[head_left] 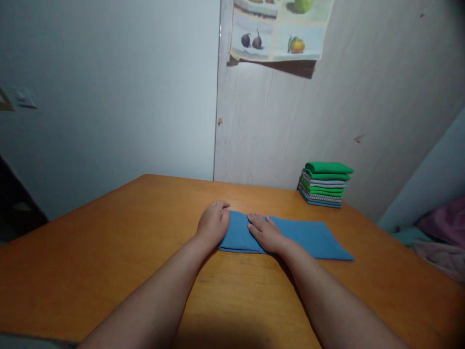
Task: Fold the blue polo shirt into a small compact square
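A blue cloth (308, 237), folded into a long strip, lies flat on the wooden table (109, 252). My left hand (213, 224) rests at the cloth's left end with its fingers curled over that edge. My right hand (265, 233) lies flat on top of the cloth just right of the left hand, fingers stretched out and pressing down. The two hands are close together, a narrow strip of cloth showing between them. The right half of the cloth is uncovered.
A stack of folded cloths (325, 184), green, grey and blue, stands at the table's far right corner against the wall. A fruit poster (279, 29) hangs on the wall above. Pink bedding (443, 232) lies beyond the table's right edge.
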`<action>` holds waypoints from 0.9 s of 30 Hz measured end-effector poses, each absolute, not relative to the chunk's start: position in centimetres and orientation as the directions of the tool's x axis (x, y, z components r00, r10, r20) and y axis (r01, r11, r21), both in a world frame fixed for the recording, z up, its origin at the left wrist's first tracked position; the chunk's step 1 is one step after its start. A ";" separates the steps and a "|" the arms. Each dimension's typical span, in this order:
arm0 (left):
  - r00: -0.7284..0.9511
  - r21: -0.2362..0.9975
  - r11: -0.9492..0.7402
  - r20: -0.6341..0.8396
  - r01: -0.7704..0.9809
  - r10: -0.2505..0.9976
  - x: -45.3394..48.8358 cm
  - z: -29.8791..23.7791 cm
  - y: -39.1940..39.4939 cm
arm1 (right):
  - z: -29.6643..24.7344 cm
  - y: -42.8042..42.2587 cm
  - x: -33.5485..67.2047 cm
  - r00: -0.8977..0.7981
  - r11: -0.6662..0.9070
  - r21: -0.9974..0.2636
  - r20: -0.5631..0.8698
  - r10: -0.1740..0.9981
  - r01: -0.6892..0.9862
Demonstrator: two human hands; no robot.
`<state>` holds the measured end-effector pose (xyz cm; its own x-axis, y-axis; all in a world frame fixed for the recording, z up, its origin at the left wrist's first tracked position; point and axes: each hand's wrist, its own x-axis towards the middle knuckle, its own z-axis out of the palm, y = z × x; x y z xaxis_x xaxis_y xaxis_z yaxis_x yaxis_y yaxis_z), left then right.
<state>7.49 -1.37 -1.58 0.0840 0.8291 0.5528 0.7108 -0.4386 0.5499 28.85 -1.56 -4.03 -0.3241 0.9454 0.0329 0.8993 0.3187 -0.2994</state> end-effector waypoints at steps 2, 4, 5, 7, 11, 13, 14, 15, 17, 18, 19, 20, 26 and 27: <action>0.264 0.461 -0.534 0.528 0.709 0.807 8.3 -1.9 -2.0 | -4.0 -1.5 28.8 -0.325 0.320 -0.303 0.036 0.945 0.898; 0.432 0.395 -0.627 0.479 0.671 0.764 9.1 -2.4 -2.7 | -3.9 -1.6 28.7 -0.324 0.319 -0.307 0.036 0.945 0.897; 0.497 0.376 -0.666 0.456 0.644 0.738 9.4 -2.7 -3.0 | -3.8 -1.6 28.7 -0.324 0.318 -0.310 0.035 0.945 0.896; 0.575 0.357 -0.709 0.418 0.608 0.703 9.7 -3.2 -3.4 | -3.7 -1.7 28.7 -0.326 0.321 -0.316 0.036 0.945 0.893; 0.588 0.337 -0.682 0.347 0.649 0.731 9.7 -3.9 -3.4 | -3.5 -1.8 28.7 -0.325 0.324 -0.316 0.051 0.944 0.892; 0.599 0.320 -0.680 0.323 0.659 0.733 9.6 -4.0 -3.3 | -3.5 -1.7 28.7 -0.315 0.317 -0.313 0.059 0.947 0.895; 0.607 0.308 -0.683 0.313 0.663 0.730 9.6 -4.0 -3.2 | -3.6 -1.6 28.7 -0.308 0.312 -0.311 0.062 0.949 0.898; 0.613 0.297 -0.684 0.303 0.666 0.729 9.5 -4.0 -3.2 | -3.6 -1.5 28.6 -0.301 0.306 -0.308 0.065 0.951 0.901; 0.624 0.278 -0.685 0.282 0.673 0.728 9.4 -4.0 -3.1 | -3.7 -1.4 28.5 -0.291 0.297 -0.302 0.066 0.954 0.906; 0.630 0.272 -0.687 0.273 0.674 0.727 9.4 -4.0 -3.1 | -3.7 -1.4 28.4 -0.290 0.296 -0.300 0.068 0.955 0.907; 0.634 0.268 -0.687 0.265 0.675 0.726 9.3 -4.0 -3.1 | -3.6 -1.4 28.3 -0.291 0.298 -0.299 0.069 0.954 0.906; 0.635 0.265 -0.686 0.258 0.678 0.728 9.3 -4.0 -3.1 | -3.4 -1.5 28.4 -0.294 0.302 -0.299 0.071 0.953 0.905; 0.655 0.244 -0.690 0.216 0.682 0.724 9.5 -4.0 -3.0 | -1.7 -3.2 32.5 -0.264 0.281 -0.273 0.097 0.960 0.920; 0.659 0.240 -0.693 0.214 0.680 0.721 9.6 -4.0 -3.0 | -1.7 -3.7 33.8 -0.219 0.239 -0.252 0.105 0.970 0.938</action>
